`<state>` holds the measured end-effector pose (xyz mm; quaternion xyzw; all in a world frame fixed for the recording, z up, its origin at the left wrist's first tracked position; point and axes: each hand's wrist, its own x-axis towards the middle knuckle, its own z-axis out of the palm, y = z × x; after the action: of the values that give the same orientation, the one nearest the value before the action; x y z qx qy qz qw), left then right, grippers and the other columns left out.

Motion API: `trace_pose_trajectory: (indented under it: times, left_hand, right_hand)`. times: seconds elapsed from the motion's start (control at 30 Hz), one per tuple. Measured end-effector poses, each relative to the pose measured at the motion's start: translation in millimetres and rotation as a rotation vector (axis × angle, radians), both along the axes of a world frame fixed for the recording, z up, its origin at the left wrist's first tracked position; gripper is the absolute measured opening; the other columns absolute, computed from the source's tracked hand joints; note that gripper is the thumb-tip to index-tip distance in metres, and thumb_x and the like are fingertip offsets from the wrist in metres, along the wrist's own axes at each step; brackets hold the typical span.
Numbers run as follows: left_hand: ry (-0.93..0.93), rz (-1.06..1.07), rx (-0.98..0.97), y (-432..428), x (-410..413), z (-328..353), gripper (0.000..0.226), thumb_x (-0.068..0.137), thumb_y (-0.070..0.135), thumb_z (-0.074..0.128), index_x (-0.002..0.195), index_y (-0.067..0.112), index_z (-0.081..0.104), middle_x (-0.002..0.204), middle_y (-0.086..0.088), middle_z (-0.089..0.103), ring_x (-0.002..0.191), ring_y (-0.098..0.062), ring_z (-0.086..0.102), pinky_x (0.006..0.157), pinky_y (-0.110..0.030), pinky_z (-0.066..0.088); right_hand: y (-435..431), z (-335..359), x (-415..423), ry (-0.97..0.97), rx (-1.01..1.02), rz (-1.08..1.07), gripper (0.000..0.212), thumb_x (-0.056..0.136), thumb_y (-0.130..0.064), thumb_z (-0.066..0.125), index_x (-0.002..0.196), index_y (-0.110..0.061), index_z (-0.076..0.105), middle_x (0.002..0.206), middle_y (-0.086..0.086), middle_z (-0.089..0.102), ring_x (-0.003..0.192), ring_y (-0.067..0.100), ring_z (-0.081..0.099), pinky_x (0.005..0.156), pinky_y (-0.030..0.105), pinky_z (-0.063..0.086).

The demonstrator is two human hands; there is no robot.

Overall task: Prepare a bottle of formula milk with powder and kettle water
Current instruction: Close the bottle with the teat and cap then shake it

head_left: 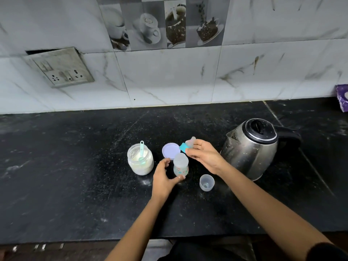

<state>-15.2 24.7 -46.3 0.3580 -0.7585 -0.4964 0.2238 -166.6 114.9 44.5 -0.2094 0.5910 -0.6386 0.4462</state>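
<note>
A small clear baby bottle (181, 165) stands upright and uncapped on the black counter (75, 176). My left hand (164, 178) curls around its base and holds it. My right hand (204, 153) holds the teal collar with the clear teat (186, 145) just above and behind the bottle's mouth. To the left stands an open glass jar of white powder (140, 160) with a teal scoop (141, 150) in it. The jar's lilac lid (171, 150) lies flat behind the bottle. A steel kettle (251, 147) with a black lid and handle stands at the right.
The bottle's clear cap (206, 182) rests upside down in front of the kettle. A wall socket plate (60, 67) hangs on the tiled wall at the left. A purple packet (342, 99) sits at the far right edge. The counter's front edge runs below my forearms.
</note>
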Motion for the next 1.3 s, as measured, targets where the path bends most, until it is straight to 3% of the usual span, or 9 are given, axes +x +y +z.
trace_pose_trajectory:
  times: [0.13, 0.27, 0.53, 0.7, 0.8, 0.9, 1.0, 1.17, 1.3]
  left_hand:
    - [-0.002, -0.081, 0.023, -6, -11, 5, 0.068, 0.063, 0.031, 0.086, 0.123, 0.027, 0.055, 0.117, 0.014, 0.064, 0.107, 0.002, 0.057, 0.092, -0.015, 0.042]
    - [0.025, -0.098, 0.036, -2, -15, 10, 0.049, 0.068, 0.025, 0.083, 0.108, 0.041, 0.058, 0.103, 0.017, 0.068, 0.097, 0.004, 0.061, 0.081, -0.01, 0.042]
    - [0.064, -0.091, 0.041, 3, -16, 6, 0.047, 0.074, 0.02, 0.079, 0.114, 0.034, 0.059, 0.104, 0.014, 0.069, 0.098, 0.003, 0.061, 0.083, -0.01, 0.043]
    - [0.065, -0.081, 0.03, 4, -14, 3, 0.045, 0.074, 0.02, 0.078, 0.113, 0.035, 0.06, 0.102, 0.017, 0.069, 0.098, 0.003, 0.061, 0.085, -0.013, 0.046]
    - [0.063, -0.095, 0.033, 3, -13, 5, 0.045, 0.074, 0.021, 0.078, 0.112, 0.038, 0.06, 0.102, 0.018, 0.069, 0.098, 0.003, 0.061, 0.085, -0.013, 0.045]
    - [0.067, -0.109, 0.049, 2, -13, 7, 0.045, 0.074, 0.023, 0.079, 0.112, 0.037, 0.06, 0.104, 0.017, 0.068, 0.099, 0.003, 0.061, 0.085, -0.013, 0.045]
    - [0.045, -0.118, 0.051, 0, -12, 5, 0.051, 0.073, 0.026, 0.08, 0.119, 0.03, 0.059, 0.11, 0.017, 0.067, 0.103, 0.003, 0.06, 0.089, -0.015, 0.046]
    - [-0.005, -0.144, 0.027, -6, -12, 3, 0.049, 0.071, 0.032, 0.078, 0.117, 0.031, 0.06, 0.103, 0.016, 0.069, 0.098, -0.001, 0.062, 0.088, -0.026, 0.05]
    - [-0.024, -0.149, 0.029, -6, -11, 6, 0.048, 0.072, 0.025, 0.078, 0.117, 0.029, 0.061, 0.1, 0.015, 0.069, 0.093, 0.002, 0.062, 0.082, -0.018, 0.048]
  right_hand:
    - [-6, -12, -6, 0.451, 0.086, 0.189, 0.047, 0.074, 0.003, 0.074, 0.118, -0.008, 0.059, 0.118, 0.005, 0.059, 0.105, 0.012, 0.062, 0.085, 0.024, 0.053]
    - [-11, -11, -12, 0.742, 0.145, 0.346, 0.05, 0.069, -0.005, 0.079, 0.116, -0.014, 0.063, 0.112, 0.001, 0.056, 0.1, 0.007, 0.059, 0.086, 0.016, 0.05]
    - [-18, -7, -15, 0.998, 0.211, 0.393, 0.04, 0.063, -0.025, 0.084, 0.097, -0.015, 0.066, 0.093, 0.003, 0.056, 0.074, 0.012, 0.053, 0.07, 0.026, 0.048]
    - [-25, -9, 1, 1.281, 0.488, 0.327, 0.056, 0.065, -0.061, 0.07, 0.085, -0.018, 0.04, 0.085, -0.001, 0.047, 0.074, 0.017, 0.048, 0.065, 0.036, 0.043]
    - [-23, -9, -4, 1.173, 0.46, 0.345, 0.064, 0.06, -0.063, 0.074, 0.093, -0.018, 0.045, 0.094, -0.002, 0.047, 0.081, 0.015, 0.05, 0.068, 0.032, 0.043]
    - [-15, -10, -15, 0.922, 0.232, 0.48, 0.058, 0.064, -0.03, 0.083, 0.113, -0.023, 0.054, 0.107, -0.002, 0.048, 0.085, 0.012, 0.051, 0.075, 0.023, 0.046]
    - [-14, -10, -18, 0.928, 0.163, 0.469, 0.048, 0.066, -0.011, 0.078, 0.111, -0.021, 0.064, 0.104, 0.0, 0.055, 0.08, 0.015, 0.057, 0.071, 0.018, 0.047]
    - [-24, -2, -9, 1.038, 0.324, 0.41, 0.038, 0.059, -0.024, 0.082, 0.092, -0.018, 0.064, 0.089, -0.003, 0.05, 0.074, 0.011, 0.052, 0.067, 0.029, 0.047]
    - [-30, 10, 6, 1.247, 0.511, 0.362, 0.042, 0.064, -0.045, 0.074, 0.08, -0.016, 0.048, 0.084, -0.001, 0.05, 0.073, 0.019, 0.051, 0.059, 0.03, 0.039]
